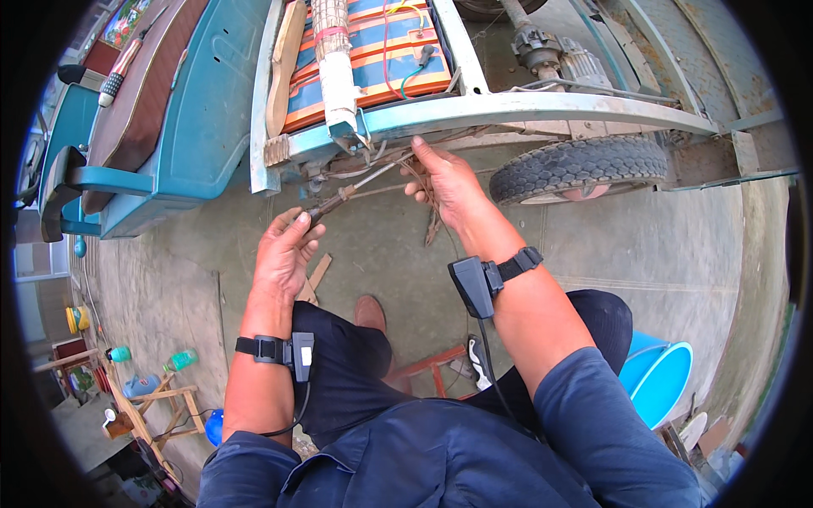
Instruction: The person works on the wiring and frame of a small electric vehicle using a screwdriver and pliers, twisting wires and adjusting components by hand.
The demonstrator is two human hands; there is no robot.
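My left hand (286, 245) is closed round the dark handle of a screwdriver (337, 198). Its thin metal shaft slants up to the right, with the tip end close to my right fingers. Thin brown wire (434, 196) is pinched in my right hand (446, 179) and hangs down below it. Both hands are just under the front crossbar (398, 124) of a blue vehicle frame. Cables and rods run behind the shaft; where the tip ends is hard to make out.
Batteries (369, 72) with orange and blue tops sit in the frame. A tyre (579, 168) lies to the right beside an axle (539, 49). At left stands a blue seat body (182, 118) with a striped-handled tool (120, 74). A blue bucket (656, 381) is at lower right.
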